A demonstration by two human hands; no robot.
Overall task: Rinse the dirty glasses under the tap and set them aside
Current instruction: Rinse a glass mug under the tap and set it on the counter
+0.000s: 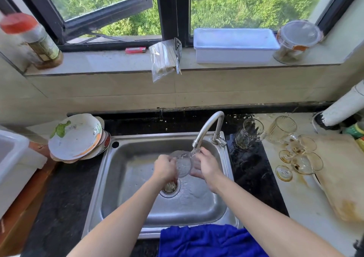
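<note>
Item: clear glass (pixel 182 164), held over the sink (pixel 126 158) under the tap (pixel 208 126), water running onto it. Left hand (pixel 165 168) curls round its near side; right hand (pixel 206 166) cups the far side, fingers apparently wrapped. Likely light, rigid, fragile, wet-slick; best held around the body, not the rim.

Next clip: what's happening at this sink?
A person is rinsing a clear glass over the sink, under water running from the tap. The left hand and right hand hold it from either side, tipped on its side. On the counter to the right, a clear mug stands beside an amber mug and several stained amber glasses, some lying over. Plates are stacked left of the sink, and a blue cloth hangs over its front edge.
</note>
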